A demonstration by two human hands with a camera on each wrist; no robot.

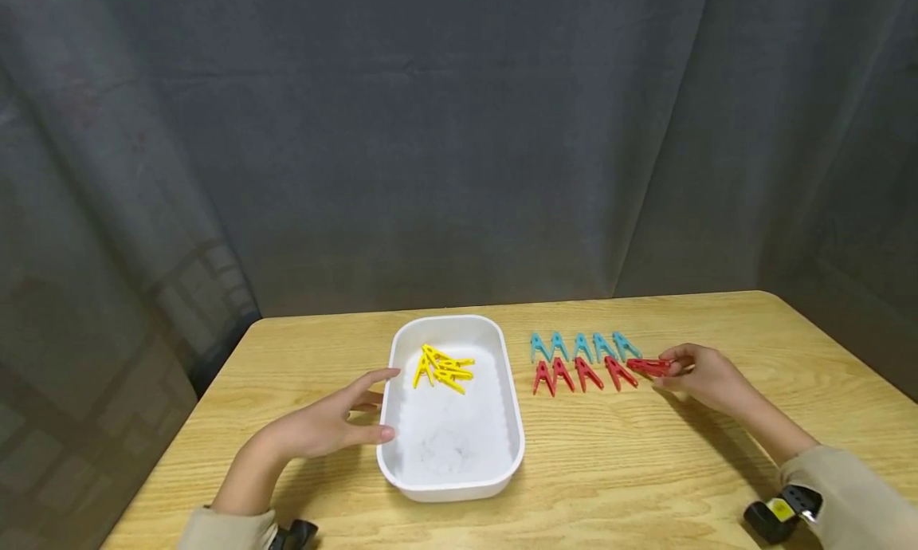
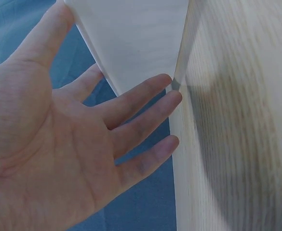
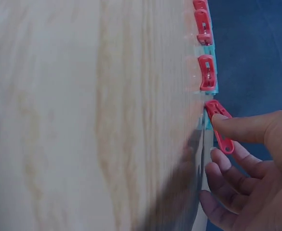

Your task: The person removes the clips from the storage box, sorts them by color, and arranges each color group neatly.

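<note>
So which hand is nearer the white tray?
Left. The left hand rests against the tray's left wall; the right hand is off to its right, pinching a red peg.

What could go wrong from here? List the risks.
1. The right hand pinches the end red clothespin close to its neighbour; moving it may knock the tidy red row askew.
2. Thumb and fingers hold only one end of it, so it could slip.
3. The left hand rests open against the white tray; a nudge might shift it.
</note>
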